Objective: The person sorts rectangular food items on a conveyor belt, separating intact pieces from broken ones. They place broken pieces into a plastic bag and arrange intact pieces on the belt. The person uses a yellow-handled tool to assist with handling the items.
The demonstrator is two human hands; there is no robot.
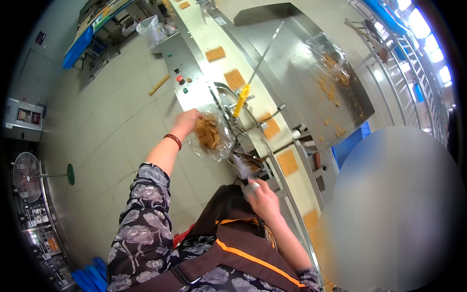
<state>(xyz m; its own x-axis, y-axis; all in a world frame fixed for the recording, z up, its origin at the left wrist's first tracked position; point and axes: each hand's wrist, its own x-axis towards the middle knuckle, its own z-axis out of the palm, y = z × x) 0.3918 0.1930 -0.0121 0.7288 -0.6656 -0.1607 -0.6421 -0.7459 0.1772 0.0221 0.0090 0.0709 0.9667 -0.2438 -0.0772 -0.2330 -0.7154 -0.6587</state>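
Note:
My left hand (188, 119) pinches the rim of a clear plastic bag (209, 134) of broken golden-brown flat pieces, held beside the machine's edge. My right hand (260, 197) is closed lower down on a pale, blurred thing that I cannot make out. Just beyond them runs a cream conveyor belt (299, 180) carrying orange-brown squares (287, 161). A yellow-handled tool (242, 100) with a long metal rod slants over the belt near a curved metal fitting.
A steel tray (262, 36) right of the belt holds a crumpled bag and crumbs, near blue bins (350, 138) and metal railings (404, 58). A button panel (175, 63) adjoins the belt. A fan (26, 176) stands left. A blurred oval hides the lower right.

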